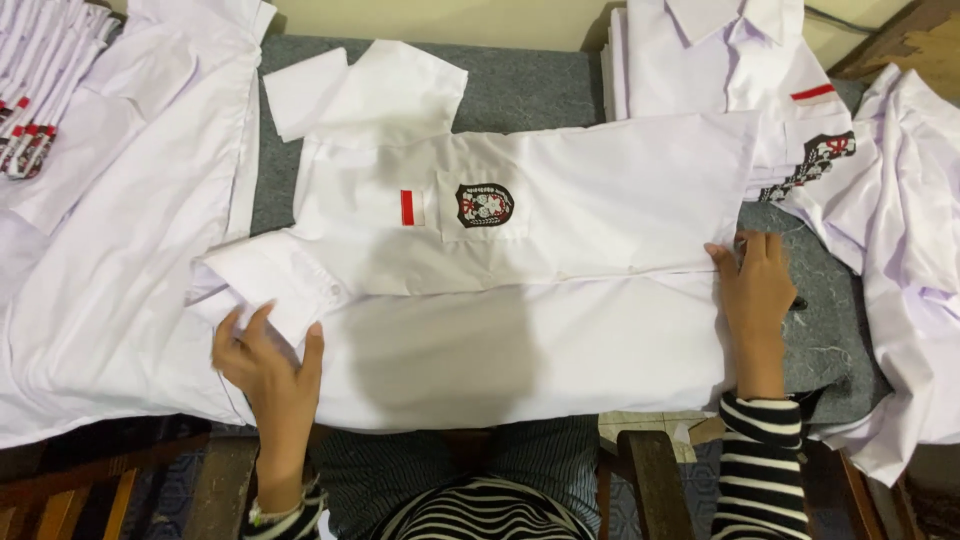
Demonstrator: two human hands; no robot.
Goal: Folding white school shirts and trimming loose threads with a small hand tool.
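A white short-sleeved shirt (560, 250) lies spread sideways on a grey cloth-covered table (530, 85), collar to the left, hem to the right. Its chest pocket bears a dark round emblem (484, 205) and a small red-and-white strip (408, 207). My left hand (268, 362) rests flat on the shirt beside the collar and near sleeve, fingers spread. At the hem edge my right hand (756, 290) presses down, fingers on the fabric near the button placket. Neither hand visibly grips anything.
More white shirts lie spread at the left (110, 250) and right (915, 220). A folded stack of shirts (740, 70) sits at the back right, another stack (40, 80) at the far left. A wooden chair frame (650, 480) stands below the table edge.
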